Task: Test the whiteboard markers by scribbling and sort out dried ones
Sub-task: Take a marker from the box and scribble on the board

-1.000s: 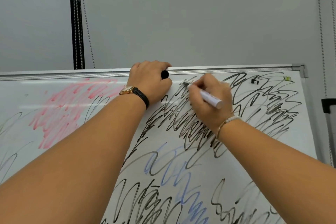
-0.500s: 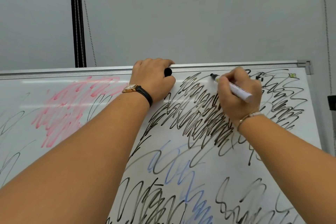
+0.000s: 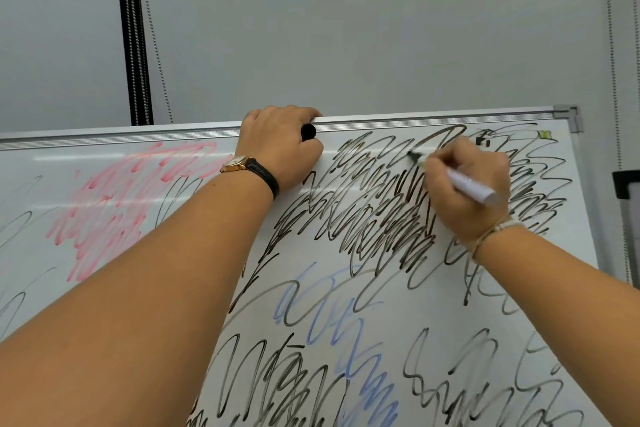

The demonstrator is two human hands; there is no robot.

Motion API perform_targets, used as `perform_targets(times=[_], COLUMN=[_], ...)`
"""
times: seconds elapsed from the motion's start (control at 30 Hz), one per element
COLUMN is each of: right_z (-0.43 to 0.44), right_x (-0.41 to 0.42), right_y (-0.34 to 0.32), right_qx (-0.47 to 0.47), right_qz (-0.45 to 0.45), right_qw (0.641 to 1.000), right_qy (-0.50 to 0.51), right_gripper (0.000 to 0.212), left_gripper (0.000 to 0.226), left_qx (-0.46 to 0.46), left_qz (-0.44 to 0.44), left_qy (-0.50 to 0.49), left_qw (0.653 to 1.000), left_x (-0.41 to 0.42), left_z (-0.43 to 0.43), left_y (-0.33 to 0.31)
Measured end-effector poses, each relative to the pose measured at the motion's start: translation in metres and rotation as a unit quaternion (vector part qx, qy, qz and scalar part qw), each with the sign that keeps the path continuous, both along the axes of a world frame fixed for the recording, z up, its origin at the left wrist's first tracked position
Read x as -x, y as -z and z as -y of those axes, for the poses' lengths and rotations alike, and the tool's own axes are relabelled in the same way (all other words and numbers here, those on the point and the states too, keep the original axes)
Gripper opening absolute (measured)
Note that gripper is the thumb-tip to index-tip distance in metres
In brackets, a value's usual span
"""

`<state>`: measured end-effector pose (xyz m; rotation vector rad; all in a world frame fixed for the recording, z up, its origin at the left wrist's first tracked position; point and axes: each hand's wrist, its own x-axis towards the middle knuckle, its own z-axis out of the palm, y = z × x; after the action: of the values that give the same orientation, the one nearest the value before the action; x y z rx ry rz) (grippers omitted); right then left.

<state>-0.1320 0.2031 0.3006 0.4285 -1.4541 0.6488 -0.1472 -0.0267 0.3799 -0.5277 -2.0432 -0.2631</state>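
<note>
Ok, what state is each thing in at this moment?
whiteboard: crowded with black, blue and pink scribbles
marker: uncapped, tip on the whiteboard
right hand: grips the marker
black cap: off the marker
left hand: grips the black cap, rests on the whiteboard's top edge

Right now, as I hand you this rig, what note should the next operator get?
Left hand: holds the black cap, fingers hooked over the whiteboard top rim.
Right hand: grips the white marker, tip on the board amid dense black scribbles.
Done: pink scribbles and blue scribbles are also on the board.
Left: judge this marker (its lines look dark), recap, sort. Other markers not in view.
</note>
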Motion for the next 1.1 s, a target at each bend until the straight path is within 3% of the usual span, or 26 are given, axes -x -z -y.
perform_targets(times=[0.07, 0.17, 0.2, 0.3, 0.33, 0.43, 0.57, 0.7, 0.83, 0.97, 1.1], right_z=[0.0, 0.01, 0.009, -0.001, -0.002, 0.005, -0.01, -0.004, -0.017, -0.013, -0.024], right_x=[0.001, -0.002, -0.002, -0.001, -0.001, -0.005, -0.002, -0.008, -0.008, -0.014, -0.018], right_y=[0.001, 0.014, 0.014, 0.009, 0.011, 0.022, 0.022, 0.029, 0.023, 0.034, 0.031], right_qx=[0.041, -0.059, -0.054, 0.061, 0.06, -0.038, 0.058, -0.046, 0.053, -0.043, 0.057], right_qz=[0.011, 0.011, 0.011, 0.015, 0.014, 0.013, 0.011, 0.015, 0.025, 0.031, 0.052], right_qw=[0.999, 0.998, 0.998, 0.998, 0.998, 0.999, 0.998, 0.999, 0.998, 0.998, 0.997], right_qy=[-0.02, -0.008, -0.007, -0.022, -0.022, 0.004, -0.013, 0.023, 0.007, 0.039, 0.022], right_gripper=[0.023, 0.028, 0.027, 0.018, 0.018, 0.025, 0.022, 0.027, 0.023, 0.028, 0.025], left_gripper=[0.056, 0.048, 0.048, 0.048, 0.05, 0.064, 0.066, 0.065, 0.065, 0.065, 0.066], left_qx=[-0.002, -0.001, 0.0, 0.0, 0.0, 0.007, 0.004, 0.006, 0.007, 0.015, 0.019], left_qz=[0.0, -0.002, -0.002, -0.003, -0.002, -0.003, -0.004, -0.008, -0.006, -0.001, 0.013], left_qy=[0.001, 0.003, 0.003, 0.001, -0.001, -0.005, -0.006, -0.004, -0.005, -0.009, -0.009], left_qw=[1.0, 1.0, 1.0, 1.0, 1.0, 1.0, 1.0, 1.0, 1.0, 1.0, 1.0], left_x=[0.0, 0.001, 0.002, 0.001, 0.001, 0.001, 0.002, 0.003, 0.003, 0.002, -0.002], left_z=[0.0, 0.0, 0.0, 0.0, 0.0, 0.0, 0.0, 0.0, 0.001, 0.001, 0.002], left_y=[0.0, 0.0, 0.0, 0.0, 0.0, 0.0, 0.0, 0.0, -0.001, -0.001, -0.003])
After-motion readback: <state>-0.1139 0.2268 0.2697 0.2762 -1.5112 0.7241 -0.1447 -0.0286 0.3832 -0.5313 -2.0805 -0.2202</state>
